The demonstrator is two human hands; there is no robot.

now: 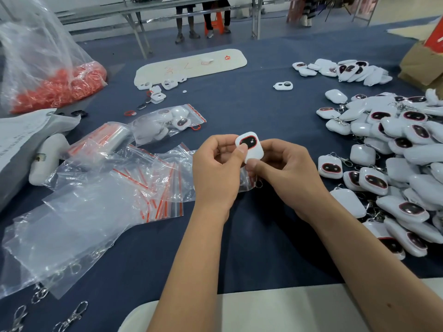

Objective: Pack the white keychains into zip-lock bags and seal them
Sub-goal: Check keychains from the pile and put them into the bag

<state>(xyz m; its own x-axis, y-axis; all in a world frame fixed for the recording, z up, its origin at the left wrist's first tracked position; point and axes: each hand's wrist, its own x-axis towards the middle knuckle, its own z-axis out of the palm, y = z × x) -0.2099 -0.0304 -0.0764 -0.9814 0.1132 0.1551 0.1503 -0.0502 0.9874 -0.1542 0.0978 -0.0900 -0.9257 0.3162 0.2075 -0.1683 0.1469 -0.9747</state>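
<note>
Both my hands hold one white keychain (251, 149) with a dark red-rimmed oval face, above the middle of the blue table. My left hand (215, 168) pinches its left edge with the thumb on top. My right hand (287, 173) grips its lower right end, and part of a clear zip-lock bag (247, 180) shows beneath both hands. A heap of white keychains (395, 164) lies at the right. Loose empty zip-lock bags (153, 178) with red seals lie at the left. A filled bag (165, 123) of keychains lies behind them.
A big clear sack of red parts (55, 87) stands at the far left. A white board (191, 65) with loose white shells lies at the back. Metal clasps (72, 317) lie at the front left. A second keychain pile (342, 70) and a cardboard box (422, 63) sit back right.
</note>
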